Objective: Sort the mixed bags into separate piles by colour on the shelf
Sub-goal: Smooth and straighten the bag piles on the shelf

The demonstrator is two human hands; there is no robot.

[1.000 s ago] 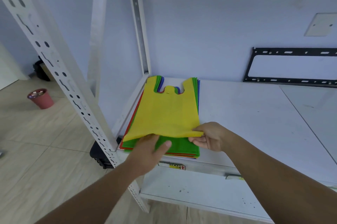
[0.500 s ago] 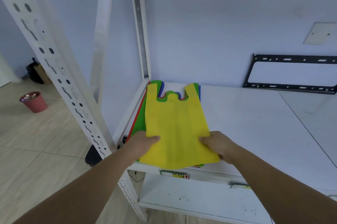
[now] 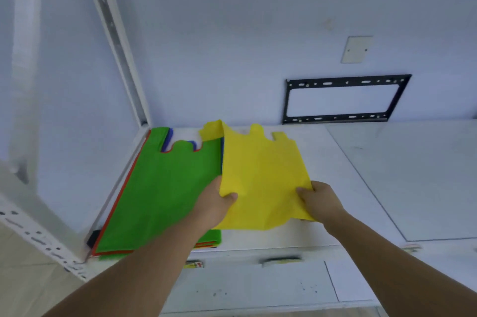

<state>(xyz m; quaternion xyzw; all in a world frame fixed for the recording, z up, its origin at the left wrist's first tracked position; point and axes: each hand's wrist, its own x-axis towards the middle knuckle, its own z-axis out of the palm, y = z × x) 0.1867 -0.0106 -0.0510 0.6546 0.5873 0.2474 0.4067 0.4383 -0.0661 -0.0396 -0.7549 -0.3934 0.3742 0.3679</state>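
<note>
A yellow bag [image 3: 260,177] is held flat just above the white shelf [image 3: 335,187], to the right of the mixed stack. My left hand [image 3: 215,204] pinches its lower left edge and my right hand [image 3: 316,200] pinches its lower right corner. The stack [image 3: 165,187] lies at the shelf's left end with a green bag on top. Red and blue bag edges peek out beneath the green one. One yellow handle folds over at the back.
A white perforated upright [image 3: 33,234] stands at the near left and another white post [image 3: 116,40] in the back corner. A black metal bracket [image 3: 346,98] leans on the wall behind the shelf. A lower shelf [image 3: 258,288] runs underneath.
Both hands have lifted the yellow bag off the stack and carried it to the right, which uncovered the green bag. The camera has shifted closer and rightward.
</note>
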